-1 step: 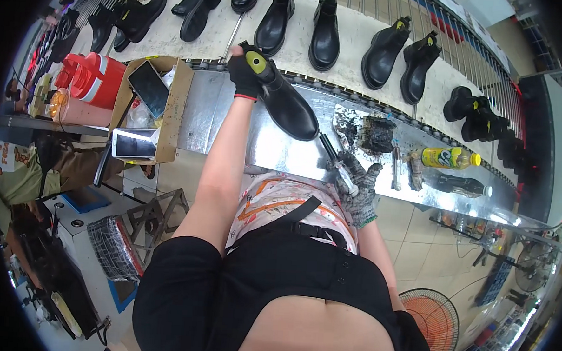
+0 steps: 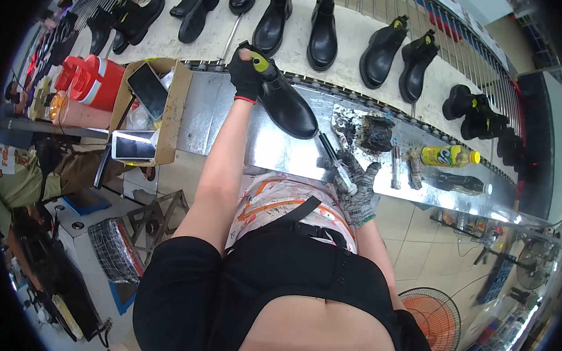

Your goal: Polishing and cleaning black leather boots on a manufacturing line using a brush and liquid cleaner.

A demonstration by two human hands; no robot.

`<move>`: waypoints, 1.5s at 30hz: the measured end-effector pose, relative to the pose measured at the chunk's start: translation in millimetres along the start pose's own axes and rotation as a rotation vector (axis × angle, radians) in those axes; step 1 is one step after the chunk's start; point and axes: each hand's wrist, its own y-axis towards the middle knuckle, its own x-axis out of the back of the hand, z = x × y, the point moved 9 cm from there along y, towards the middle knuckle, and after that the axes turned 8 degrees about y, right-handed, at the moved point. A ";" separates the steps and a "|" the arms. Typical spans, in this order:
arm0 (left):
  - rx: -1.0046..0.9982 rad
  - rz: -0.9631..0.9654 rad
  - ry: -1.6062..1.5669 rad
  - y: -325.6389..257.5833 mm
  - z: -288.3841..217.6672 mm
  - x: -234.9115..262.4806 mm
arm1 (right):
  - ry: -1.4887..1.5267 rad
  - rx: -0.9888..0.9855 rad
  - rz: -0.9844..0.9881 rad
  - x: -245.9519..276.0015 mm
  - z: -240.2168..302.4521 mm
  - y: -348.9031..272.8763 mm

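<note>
Black boot point(image 2: 289, 112), upper centre of the frame: left hand point(image 2: 245, 79) closed on its ankle; right hand point(image 2: 356, 189) curled round a tool point(image 2: 331, 154) near the toe point(image 2: 306, 127), contact unclear. Steady boot, light pressure advised.

- The left forearm point(image 2: 221, 160) is bare and stretches forward, its wrist point(image 2: 244, 105) nearly in line with it.
- The black-gloved left hand point(image 2: 243, 78) is raised and curled in a grip, a patch of bare skin showing near its top.
- The right forearm point(image 2: 377, 252), also bare, angles forward and inward.
- The grey-gloved right hand point(image 2: 356, 189) sits lower and nearer the torso point(image 2: 302, 265), fingers bent in a grip.
</note>
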 end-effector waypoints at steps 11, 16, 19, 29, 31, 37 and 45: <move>-0.290 0.148 0.202 -15.3 -34.4 16.0 | 0.084 0.033 -0.230 7.0 2.1 -11.0; -0.311 0.089 0.431 -40.0 -52.0 39.3 | 0.072 0.053 -0.141 -11.5 9.2 -12.7; -0.327 0.100 0.496 -53.8 -66.4 50.4 | 0.077 0.085 -0.139 -12.9 14.1 -11.0; -0.107 0.369 0.509 -134.0 -107.1 71.3 | -0.078 0.105 -0.072 -22.4 28.4 -12.3; 0.040 0.453 0.334 -148.7 -101.0 68.0 | -0.075 0.090 -0.036 -25.8 30.3 -13.2; 0.075 0.675 0.184 -171.7 -97.2 50.0 | -0.252 0.131 0.116 -38.2 33.1 -25.0; 0.516 0.861 -0.123 -205.6 -69.1 30.7 | -0.259 0.084 0.038 -19.6 29.3 -38.4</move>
